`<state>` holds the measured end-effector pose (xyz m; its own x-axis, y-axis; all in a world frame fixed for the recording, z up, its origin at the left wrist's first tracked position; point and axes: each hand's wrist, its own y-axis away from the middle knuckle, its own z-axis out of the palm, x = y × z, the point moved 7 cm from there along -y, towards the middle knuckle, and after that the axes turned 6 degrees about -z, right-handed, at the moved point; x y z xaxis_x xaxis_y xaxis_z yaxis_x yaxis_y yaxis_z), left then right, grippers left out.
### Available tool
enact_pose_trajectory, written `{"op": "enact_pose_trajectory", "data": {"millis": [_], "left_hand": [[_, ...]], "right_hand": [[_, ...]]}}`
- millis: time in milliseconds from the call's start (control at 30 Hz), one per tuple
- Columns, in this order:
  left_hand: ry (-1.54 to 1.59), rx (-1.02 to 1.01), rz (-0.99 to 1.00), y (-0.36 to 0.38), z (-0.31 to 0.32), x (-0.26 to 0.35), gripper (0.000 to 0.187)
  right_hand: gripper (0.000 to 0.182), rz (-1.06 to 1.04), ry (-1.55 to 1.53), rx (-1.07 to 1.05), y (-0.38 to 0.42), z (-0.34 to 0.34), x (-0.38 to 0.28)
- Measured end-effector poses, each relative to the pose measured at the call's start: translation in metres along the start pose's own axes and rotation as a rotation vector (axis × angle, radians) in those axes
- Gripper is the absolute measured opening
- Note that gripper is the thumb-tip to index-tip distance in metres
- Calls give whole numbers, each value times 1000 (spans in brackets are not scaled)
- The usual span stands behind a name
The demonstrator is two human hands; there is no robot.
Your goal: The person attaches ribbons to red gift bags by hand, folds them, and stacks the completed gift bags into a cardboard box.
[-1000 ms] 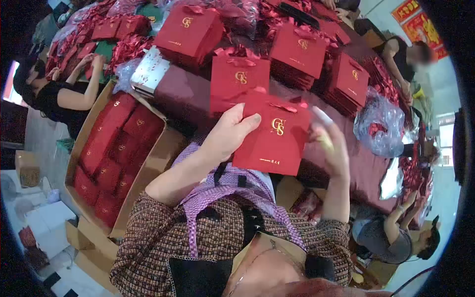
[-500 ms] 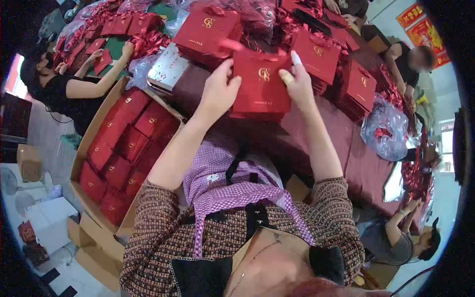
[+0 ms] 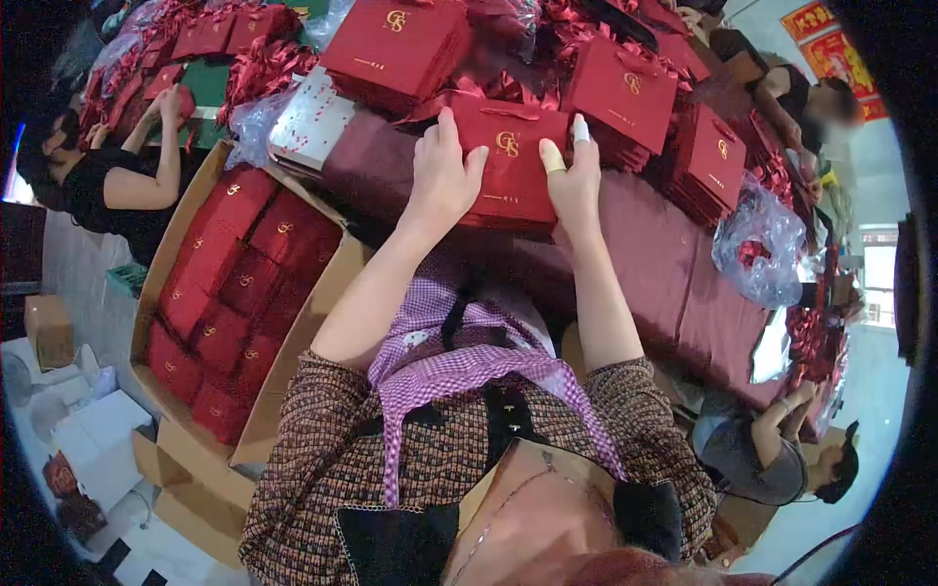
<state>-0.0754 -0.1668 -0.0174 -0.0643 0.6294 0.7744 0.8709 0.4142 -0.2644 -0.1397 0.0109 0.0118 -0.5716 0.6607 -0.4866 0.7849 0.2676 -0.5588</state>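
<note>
A stack of red paper gift bags (image 3: 510, 186) with gold lettering lies at the near edge of the cloth-covered table, its ribbon handles toward the far side. My left hand (image 3: 445, 174) grips the left side, thumb on the top bag's face. On the right side, my right hand (image 3: 574, 181) grips the same stack, with a pale yellow wrap on the thumb and a white one on a finger. The stack's underside is hidden.
Bag stacks stand at far left (image 3: 396, 54), right (image 3: 622, 98) and farther right (image 3: 710, 161). A cardboard box (image 3: 303, 347) of red packs stands left of me. Clear plastic (image 3: 760, 244) lies right. Co-workers sit left (image 3: 147, 186) and right (image 3: 767, 454).
Both hands have shifted slightly along the stack's sides, and the blurred ribbon at its upper left has settled. The view has shifted a little. The left co-worker's hands have moved.
</note>
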Motion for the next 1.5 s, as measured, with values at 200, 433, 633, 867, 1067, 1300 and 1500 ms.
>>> {"op": "enact_pose_trajectory", "data": {"millis": [200, 433, 633, 867, 1067, 1300, 1500], "left_hand": [[103, 63, 28, 5, 8, -1, 69], [239, -5, -179, -3, -2, -5, 61], [1170, -294, -460, -1, 14, -7, 45], [905, -287, -55, -10, -53, 61, 63], [645, -366, -109, 1, -6, 1, 102], [353, -329, 241, -11, -1, 2, 55], [1123, -417, -365, -20, -11, 35, 42]], "right_hand": [[68, 449, -565, -110, 18, 19, 37], [53, 742, -1334, -190, 21, 21, 23], [43, 709, -1179, -218, 13, -5, 5], [63, -97, -897, 31, -29, -92, -46], [73, 169, -1163, -118, 15, -42, -17], [69, 270, -1176, -104, 22, -22, 1], [61, 161, -880, -195, -22, -65, -35]]}}
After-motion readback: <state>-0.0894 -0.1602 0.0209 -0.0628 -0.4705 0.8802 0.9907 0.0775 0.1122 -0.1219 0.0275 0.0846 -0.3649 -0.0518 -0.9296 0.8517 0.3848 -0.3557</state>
